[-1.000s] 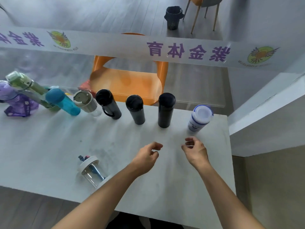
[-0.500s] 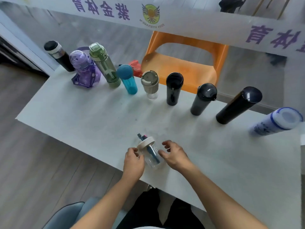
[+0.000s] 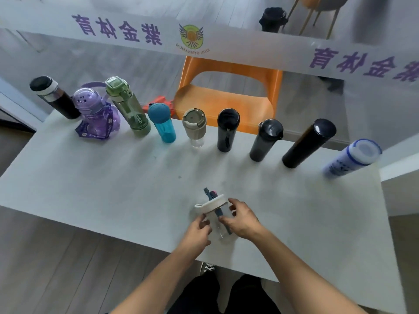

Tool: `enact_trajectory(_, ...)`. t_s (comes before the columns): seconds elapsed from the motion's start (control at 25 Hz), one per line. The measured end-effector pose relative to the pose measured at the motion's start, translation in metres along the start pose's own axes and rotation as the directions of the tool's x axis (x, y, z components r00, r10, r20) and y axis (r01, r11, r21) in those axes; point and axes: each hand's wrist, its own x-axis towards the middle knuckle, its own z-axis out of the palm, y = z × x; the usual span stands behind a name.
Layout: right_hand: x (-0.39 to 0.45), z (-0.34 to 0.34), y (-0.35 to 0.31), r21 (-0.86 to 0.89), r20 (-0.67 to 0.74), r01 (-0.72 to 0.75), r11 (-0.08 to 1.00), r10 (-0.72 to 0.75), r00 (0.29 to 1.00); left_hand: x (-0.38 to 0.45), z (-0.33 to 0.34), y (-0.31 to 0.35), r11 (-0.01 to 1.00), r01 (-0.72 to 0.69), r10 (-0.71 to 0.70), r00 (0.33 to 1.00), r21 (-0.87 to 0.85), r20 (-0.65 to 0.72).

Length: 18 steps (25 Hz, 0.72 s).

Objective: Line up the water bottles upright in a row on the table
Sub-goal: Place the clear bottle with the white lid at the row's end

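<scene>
A small clear bottle with a white lid and a dark blue straw sits near the front edge of the white table. My left hand grips its left side and my right hand grips its right side, just under the lid. Several bottles stand upright in a row along the far edge: a black one with a white band, a purple one, a green one, a blue one, a beige-lidded one, three black ones, and a white-and-blue one.
An orange chair stands behind the table, beyond a glass panel with a banner of purple characters. A black bin and chair legs are on the floor far back. My legs and a shoe show below the table's front edge.
My hands moved from the table's right part to the small clear bottle at the front edge and have closed on both its sides. The view swung left and down.
</scene>
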Motion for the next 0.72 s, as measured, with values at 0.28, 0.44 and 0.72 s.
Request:
enact_trajectory(0.28, -0.048, -0.081, 0.058, 0.307, -0.257, -0.073, 0.949, 0.156, 0.954, -0.003, 0.09, 0.043, 0.962, -0.171, 0.126, 0.969, 0.214, 0.211)
enact_trajectory(0.44, -0.073, -0.127, 0.103, 0.4, -0.372, -0.055, 0.915, 0.217, 0.902, -0.009, 0.159, 0.062, 0.918, -0.262, 0.169, 0.938, 0.298, 0.304)
enact_trajectory(0.72, -0.09, -0.212, 0.185, 0.485, -0.454, -0.034, 0.874, 0.285, 0.844, -0.009, 0.287, 0.087, 0.87, -0.31, 0.149, 0.906, 0.382, 0.396)
